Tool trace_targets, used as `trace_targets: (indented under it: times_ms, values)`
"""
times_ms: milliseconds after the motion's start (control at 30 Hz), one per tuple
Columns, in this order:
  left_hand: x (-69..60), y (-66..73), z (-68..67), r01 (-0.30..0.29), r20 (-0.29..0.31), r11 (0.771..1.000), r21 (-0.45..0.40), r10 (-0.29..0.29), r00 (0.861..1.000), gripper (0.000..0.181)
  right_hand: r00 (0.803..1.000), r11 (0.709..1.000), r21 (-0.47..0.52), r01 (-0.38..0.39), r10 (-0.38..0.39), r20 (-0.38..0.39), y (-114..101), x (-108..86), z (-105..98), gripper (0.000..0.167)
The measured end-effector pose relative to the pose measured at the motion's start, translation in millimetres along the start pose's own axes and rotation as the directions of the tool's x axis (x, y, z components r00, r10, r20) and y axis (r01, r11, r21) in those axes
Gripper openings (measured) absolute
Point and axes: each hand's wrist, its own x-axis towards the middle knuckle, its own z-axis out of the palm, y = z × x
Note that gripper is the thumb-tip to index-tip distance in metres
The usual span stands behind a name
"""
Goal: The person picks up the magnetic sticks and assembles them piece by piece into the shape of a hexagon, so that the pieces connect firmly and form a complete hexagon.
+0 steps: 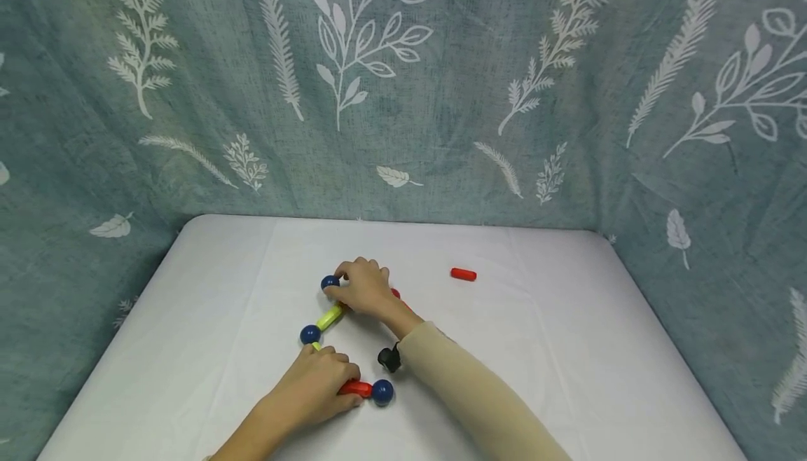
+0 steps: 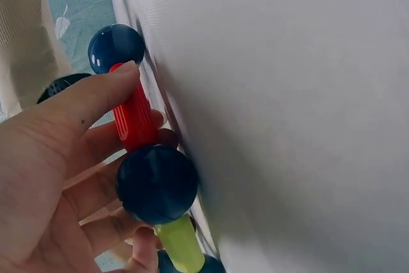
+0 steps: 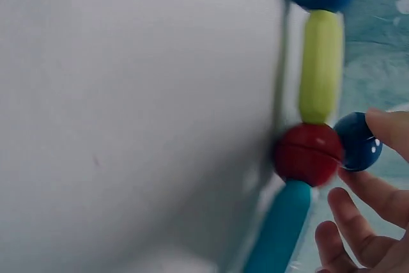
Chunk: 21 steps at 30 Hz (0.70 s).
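Note:
My left hand [image 1: 315, 384] grips a red rod [image 2: 135, 116], thumb on one side and fingers on the other. Blue balls [image 2: 157, 183] sit at both ends of that rod. A yellow-green rod [image 2: 180, 244] leads on from one of them to another blue ball [image 1: 310, 334]. Farther along lies a second yellow-green rod [image 3: 321, 65], joined to a red ball [image 3: 308, 156] with a teal rod [image 3: 279, 231] on its other side. Between thumb and index finger, my right hand [image 1: 362, 289] pinches a blue ball [image 3: 359, 141] close beside the red ball; whether they touch is unclear.
A loose red rod [image 1: 463, 274] lies toward the back right of the white table [image 1: 536, 349]. Another red ball [image 1: 395, 293] is partly covered by the right hand. A black device [image 1: 389, 358] sits at the right wrist. Patterned green cloth [image 1: 441, 167] hangs behind the table.

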Motion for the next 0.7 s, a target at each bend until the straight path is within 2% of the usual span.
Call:
trace_targets:
  times_ms: [100, 267, 400, 533, 700]
  values:
    - [0.1, 0.9, -1.4, -0.008, 0.002, 1.000, -0.005, 0.008, 1.000, 0.029, 0.999, 0.999, 0.047, 0.023, -0.022, -0.023, 7.7, -9.0, -11.4, 0.040]
    - [5.8, -0.7, -10.2, -0.011, 0.008, 1.000, -0.012, 0.011, 1.000, 0.036, 0.999, 0.995, 0.092, 0.047, -0.046, -0.017, 26.9, -33.6, -32.4, 0.040]
    - [18.0, -3.7, -21.5, -0.019, 0.013, 0.999, 0.027, 0.019, 1.000, 0.033, 0.998, 0.993, 0.115, 0.040, -0.035, -0.044, 47.0, -56.6, -44.1, 0.038]
    - [32.6, -7.6, -32.5, -0.022, 0.013, 0.996, 0.082, 0.021, 1.000, 0.027, 0.997, 0.993, 0.116, -0.001, 0.010, -0.078, 67.6, -80.5, -49.0, 0.034]
    - [56.0, -12.0, -38.3, -0.023, -0.021, 0.996, 0.081, 0.024, 0.999, 0.026, 0.993, 0.992, 0.115, -0.044, 0.057, -0.106, 89.3, -108.0, -49.5, 0.032]
